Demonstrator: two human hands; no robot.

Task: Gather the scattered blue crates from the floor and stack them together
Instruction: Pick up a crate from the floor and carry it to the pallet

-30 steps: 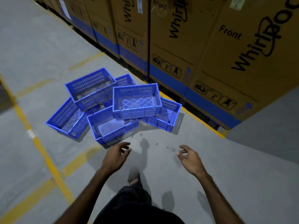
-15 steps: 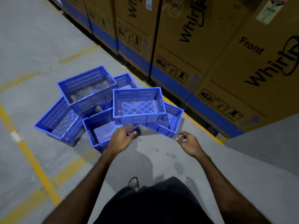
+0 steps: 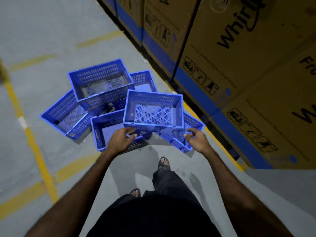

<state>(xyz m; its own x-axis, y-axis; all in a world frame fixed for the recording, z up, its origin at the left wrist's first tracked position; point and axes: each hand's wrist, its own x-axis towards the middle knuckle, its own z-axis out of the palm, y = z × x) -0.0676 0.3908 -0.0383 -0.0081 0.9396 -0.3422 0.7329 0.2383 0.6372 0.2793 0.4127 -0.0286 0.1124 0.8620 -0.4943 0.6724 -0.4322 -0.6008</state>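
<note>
Several blue slotted crates lie in a loose heap on the grey floor. The topmost blue crate point(image 3: 153, 110) rests upright across two lower ones: a near crate point(image 3: 106, 129) and a right crate point(image 3: 194, 123). My left hand point(image 3: 122, 140) grips its near rim at the left corner. My right hand point(image 3: 196, 140) pinches the same rim at the right corner. Another crate point(image 3: 100, 82) sits tilted on the far left of the heap, above a left crate point(image 3: 68, 115). Behind the heap, a far crate point(image 3: 143, 79) shows only in part.
Tall cardboard appliance boxes point(image 3: 222, 48) with blue bands line the right side, close to the heap. Yellow floor lines point(image 3: 34, 146) run along the left. My sandalled feet point(image 3: 164, 163) stand just short of the crates. Open grey floor lies to the left.
I have stepped up to the heap. Both hands reached forward from open air to the near rim of the top crate and closed on its two corners.
</note>
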